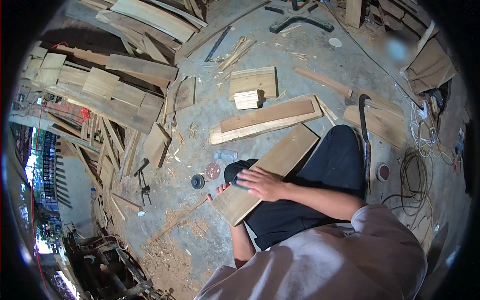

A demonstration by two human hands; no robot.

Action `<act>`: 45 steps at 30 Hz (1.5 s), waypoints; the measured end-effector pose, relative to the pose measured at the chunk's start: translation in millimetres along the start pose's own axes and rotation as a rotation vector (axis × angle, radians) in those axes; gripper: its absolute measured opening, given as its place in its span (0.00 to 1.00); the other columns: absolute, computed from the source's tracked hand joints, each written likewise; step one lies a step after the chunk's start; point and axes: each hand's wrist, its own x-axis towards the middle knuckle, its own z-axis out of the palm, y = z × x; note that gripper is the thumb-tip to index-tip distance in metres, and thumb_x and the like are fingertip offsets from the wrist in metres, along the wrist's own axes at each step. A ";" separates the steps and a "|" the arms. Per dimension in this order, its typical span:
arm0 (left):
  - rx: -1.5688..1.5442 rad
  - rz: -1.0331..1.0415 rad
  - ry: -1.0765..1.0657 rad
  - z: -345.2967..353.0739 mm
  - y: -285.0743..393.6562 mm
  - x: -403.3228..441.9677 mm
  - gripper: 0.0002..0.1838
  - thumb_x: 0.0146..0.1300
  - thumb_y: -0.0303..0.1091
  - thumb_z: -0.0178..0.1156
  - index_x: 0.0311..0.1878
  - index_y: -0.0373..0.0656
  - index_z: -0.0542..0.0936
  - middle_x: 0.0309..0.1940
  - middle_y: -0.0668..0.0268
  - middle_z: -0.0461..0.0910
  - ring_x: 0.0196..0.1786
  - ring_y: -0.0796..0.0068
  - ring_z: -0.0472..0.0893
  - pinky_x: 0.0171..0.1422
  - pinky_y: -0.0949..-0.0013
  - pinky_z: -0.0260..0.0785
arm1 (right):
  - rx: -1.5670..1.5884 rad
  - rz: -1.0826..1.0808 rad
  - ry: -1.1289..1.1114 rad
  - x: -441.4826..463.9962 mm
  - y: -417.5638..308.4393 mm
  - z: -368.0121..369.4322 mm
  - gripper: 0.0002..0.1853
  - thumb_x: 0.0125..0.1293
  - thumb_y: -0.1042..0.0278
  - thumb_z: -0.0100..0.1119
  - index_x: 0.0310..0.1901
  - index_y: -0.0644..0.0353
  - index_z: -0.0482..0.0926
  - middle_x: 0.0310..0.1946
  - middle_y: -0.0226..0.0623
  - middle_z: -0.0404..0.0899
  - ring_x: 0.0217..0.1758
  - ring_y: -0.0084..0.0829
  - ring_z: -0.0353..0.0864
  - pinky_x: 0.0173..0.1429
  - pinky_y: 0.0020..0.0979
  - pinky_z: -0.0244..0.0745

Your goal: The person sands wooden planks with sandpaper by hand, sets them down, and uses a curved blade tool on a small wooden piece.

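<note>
A long wooden board (280, 155) lies slantwise across my lap, its near end pointing down and left. My left hand (221, 190) reaches from underneath and grips the board's left edge; only some fingertips show past the wood. My right hand (262, 184) lies on top of the board with its fingers stretched forward, pressing on a dark flat pad (241, 184). Most of that pad is hidden under the palm and fingers. To the left of the board are a round reddish disc (213, 171) and a black round piece (198, 181) on the floor.
Ahead lie a thick plank with a strip on it (265, 120) and a small pale block (246, 99) on a flat board. Stacked timber (100, 82) fills the left. A dark curved-handled tool (364, 125) lies by my right knee, near coiled cable (416, 175). Shavings (170, 255) cover the floor.
</note>
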 end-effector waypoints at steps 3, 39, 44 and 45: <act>-0.012 0.037 0.257 7.0 -3.0 0.9 0.22 0.74 0.55 0.48 0.42 0.44 0.75 0.38 0.62 0.77 0.51 0.64 0.74 0.73 0.51 0.60 | -0.073 0.146 0.028 -14.1 29.9 -8.3 0.27 0.75 0.61 0.48 0.74 0.54 0.64 0.76 0.43 0.59 0.82 0.42 0.52 0.82 0.50 0.44; 0.011 0.074 -0.245 1.6 -5.4 4.2 0.35 0.67 0.71 0.42 0.49 0.47 0.79 0.53 0.62 0.81 0.70 0.49 0.67 0.79 0.33 0.44 | -0.165 0.939 0.186 -45.3 179.3 -4.5 0.31 0.75 0.50 0.44 0.75 0.55 0.60 0.76 0.50 0.57 0.80 0.58 0.48 0.81 0.53 0.46; 0.054 0.142 0.116 11.3 -8.8 -1.6 0.44 0.61 0.72 0.51 0.69 0.48 0.69 0.66 0.55 0.72 0.76 0.47 0.59 0.80 0.33 0.44 | 0.082 0.545 0.246 -1.5 66.3 9.8 0.26 0.76 0.61 0.46 0.73 0.58 0.65 0.75 0.49 0.60 0.80 0.55 0.53 0.81 0.52 0.46; 0.051 0.156 0.149 14.4 -8.9 -0.8 0.47 0.59 0.72 0.53 0.73 0.48 0.65 0.69 0.53 0.69 0.78 0.46 0.57 0.80 0.33 0.44 | 0.087 0.441 0.190 5.1 48.2 14.8 0.25 0.75 0.64 0.48 0.72 0.58 0.67 0.75 0.48 0.62 0.80 0.53 0.54 0.81 0.51 0.47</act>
